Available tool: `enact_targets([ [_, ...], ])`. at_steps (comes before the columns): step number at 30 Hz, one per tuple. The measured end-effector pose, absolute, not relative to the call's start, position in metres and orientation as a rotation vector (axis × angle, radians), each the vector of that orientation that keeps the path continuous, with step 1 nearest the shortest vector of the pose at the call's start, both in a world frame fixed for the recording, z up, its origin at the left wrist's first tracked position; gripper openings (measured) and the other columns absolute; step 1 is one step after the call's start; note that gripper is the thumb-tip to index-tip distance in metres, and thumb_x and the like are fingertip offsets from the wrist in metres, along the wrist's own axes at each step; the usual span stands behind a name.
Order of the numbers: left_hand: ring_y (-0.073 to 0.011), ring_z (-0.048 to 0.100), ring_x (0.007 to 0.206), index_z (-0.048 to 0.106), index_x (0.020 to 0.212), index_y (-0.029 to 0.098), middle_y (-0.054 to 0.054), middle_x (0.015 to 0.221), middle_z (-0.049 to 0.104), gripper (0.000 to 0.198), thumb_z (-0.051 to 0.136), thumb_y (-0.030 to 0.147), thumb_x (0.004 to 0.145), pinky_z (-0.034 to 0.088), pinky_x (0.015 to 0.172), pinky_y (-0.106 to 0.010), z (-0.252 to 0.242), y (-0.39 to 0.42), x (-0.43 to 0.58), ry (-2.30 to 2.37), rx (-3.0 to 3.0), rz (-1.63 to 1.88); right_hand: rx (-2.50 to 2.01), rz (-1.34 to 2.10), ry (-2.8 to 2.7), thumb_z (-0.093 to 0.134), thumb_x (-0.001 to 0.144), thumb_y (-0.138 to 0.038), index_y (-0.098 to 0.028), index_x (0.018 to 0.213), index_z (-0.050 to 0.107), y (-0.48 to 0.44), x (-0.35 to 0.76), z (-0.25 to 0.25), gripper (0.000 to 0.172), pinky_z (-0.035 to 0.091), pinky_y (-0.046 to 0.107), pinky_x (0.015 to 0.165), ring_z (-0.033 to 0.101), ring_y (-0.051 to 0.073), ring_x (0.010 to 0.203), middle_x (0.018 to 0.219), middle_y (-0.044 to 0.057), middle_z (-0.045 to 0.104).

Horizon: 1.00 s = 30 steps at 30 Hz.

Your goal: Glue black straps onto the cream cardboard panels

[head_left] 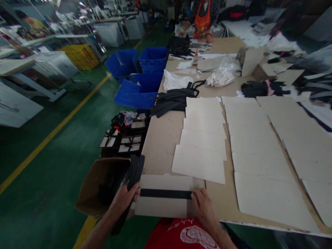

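A pale cardboard sheet (pixel 163 208) lies at the table's near edge, with one black strip (pixel 166 193) stretched flat across it. At the strip's left end is my left hand (pixel 126 199), its fingers closed around a bundle of black strips (pixel 136 168) that reaches past the table's left side. The strip's right end is pinched under the fingers of my right hand (pixel 203 204), which rests on the sheet's right side. My left fingertips meet the strip's left end, though whether they grip it is partly hidden.
Overlapping rows of pale sheets (pixel 199 159) cover the table's middle and right. Black strips (pixel 173 100) lie farther up, near a clear plastic bag (pixel 223 72). An open cardboard box (pixel 89 186) and blue bins (pixel 140 90) stand left. A person (pixel 204 17) is at the far end.
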<state>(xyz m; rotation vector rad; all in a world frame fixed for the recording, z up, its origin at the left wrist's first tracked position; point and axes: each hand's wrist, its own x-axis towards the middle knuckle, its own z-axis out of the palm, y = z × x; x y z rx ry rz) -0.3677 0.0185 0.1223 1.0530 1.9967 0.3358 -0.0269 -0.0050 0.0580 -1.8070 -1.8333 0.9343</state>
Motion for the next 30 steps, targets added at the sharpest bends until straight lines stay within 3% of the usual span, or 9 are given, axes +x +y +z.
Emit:
enact_targets([
  [2, -0.0174, 0.058, 0.056, 0.066, 0.070, 0.018, 0.000, 0.055, 0.059, 0.041, 0.052, 0.054, 0.084, 0.047, 0.060, -0.030, 0.143, 0.025, -0.357, 1.841, 0.968, 0.399, -1.775, 1.014, -1.720, 0.041, 0.097, -0.040, -0.021, 0.087, 0.066, 0.004, -0.025, 0.068, 0.034, 0.050, 0.032, 0.073, 0.064, 0.020, 0.077, 0.084, 0.006, 0.065],
  [5, -0.0173, 0.064, 0.065, 0.071, 0.089, 0.014, -0.006, 0.076, 0.072, 0.040, 0.062, 0.052, 0.080, 0.048, 0.067, -0.029, 0.163, 0.038, -0.326, 1.498, 0.802, 0.533, -1.776, 1.183, -1.516, 0.043, 0.095, -0.052, -0.021, 0.076, 0.061, 0.023, -0.032, 0.087, 0.041, 0.047, 0.030, 0.061, 0.059, 0.018, 0.064, 0.068, 0.002, 0.061],
  [9, -0.0185, 0.069, 0.070, 0.070, 0.095, 0.013, -0.010, 0.090, 0.077, 0.042, 0.071, 0.049, 0.074, 0.048, 0.067, -0.028, 0.170, 0.055, -0.284, 1.312, 0.682, 0.474, -1.616, 1.244, -1.314, 0.048, 0.093, -0.051, -0.019, 0.108, 0.061, 0.050, -0.050, 0.115, 0.037, 0.051, 0.029, 0.065, 0.061, 0.016, 0.071, 0.089, 0.004, 0.065],
  [11, -0.0196, 0.070, 0.073, 0.070, 0.096, 0.014, -0.009, 0.088, 0.077, 0.041, 0.072, 0.049, 0.074, 0.046, 0.064, -0.027, 0.170, 0.060, -0.268, 1.308, 0.729, 0.365, -1.574, 1.217, -1.245, 0.051, 0.092, -0.050, -0.020, 0.127, 0.052, 0.064, -0.053, 0.125, 0.047, 0.052, 0.029, 0.064, 0.060, 0.014, 0.072, 0.108, 0.007, 0.064],
  [13, -0.0203, 0.071, 0.072, 0.071, 0.092, 0.014, -0.007, 0.079, 0.077, 0.037, 0.073, 0.046, 0.073, 0.043, 0.063, -0.026, 0.168, 0.064, -0.257, 1.306, 0.824, 0.272, -1.563, 1.199, -1.214, 0.052, 0.091, -0.049, -0.020, 0.135, 0.047, 0.079, -0.051, 0.130, 0.053, 0.053, 0.029, 0.061, 0.060, 0.014, 0.072, 0.118, 0.009, 0.060],
  [17, -0.0191, 0.070, 0.067, 0.073, 0.087, 0.014, -0.004, 0.069, 0.075, 0.027, 0.071, 0.037, 0.074, 0.043, 0.064, -0.026, 0.162, 0.068, -0.241, 1.295, 0.922, 0.227, -1.563, 1.121, -1.331, 0.053, 0.091, -0.046, -0.018, 0.131, 0.054, 0.100, -0.036, 0.133, 0.049, 0.054, 0.030, 0.066, 0.061, 0.015, 0.075, 0.109, 0.008, 0.062],
  [21, -0.0159, 0.067, 0.056, 0.071, 0.094, 0.011, -0.007, 0.078, 0.076, 0.032, 0.065, 0.037, 0.076, 0.045, 0.059, -0.026, 0.155, 0.075, -0.229, 1.310, 0.857, 0.284, -1.613, 0.994, -1.413, 0.054, 0.090, -0.041, -0.017, 0.134, 0.054, 0.107, -0.027, 0.128, 0.050, 0.055, 0.030, 0.068, 0.062, 0.016, 0.077, 0.105, 0.009, 0.066],
  [25, -0.0112, 0.058, 0.043, 0.068, 0.106, 0.011, -0.005, 0.070, 0.074, 0.038, 0.063, 0.031, 0.074, 0.043, 0.050, -0.024, 0.153, 0.084, -0.219, 1.314, 0.811, 0.297, -1.643, 1.010, -1.382, 0.057, 0.089, -0.038, -0.015, 0.141, 0.047, 0.109, -0.026, 0.122, 0.057, 0.055, 0.030, 0.064, 0.062, 0.016, 0.073, 0.101, 0.008, 0.067],
  [30, -0.0090, 0.050, 0.037, 0.066, 0.102, 0.011, -0.003, 0.061, 0.069, 0.048, 0.061, 0.052, 0.078, 0.035, 0.042, -0.021, 0.143, 0.086, -0.211, 1.297, 0.796, 0.319, -1.574, 0.980, -1.431, 0.057, 0.089, -0.033, -0.019, 0.132, 0.055, 0.115, -0.024, 0.114, 0.045, 0.056, 0.030, 0.066, 0.060, 0.015, 0.074, 0.094, 0.004, 0.063],
])
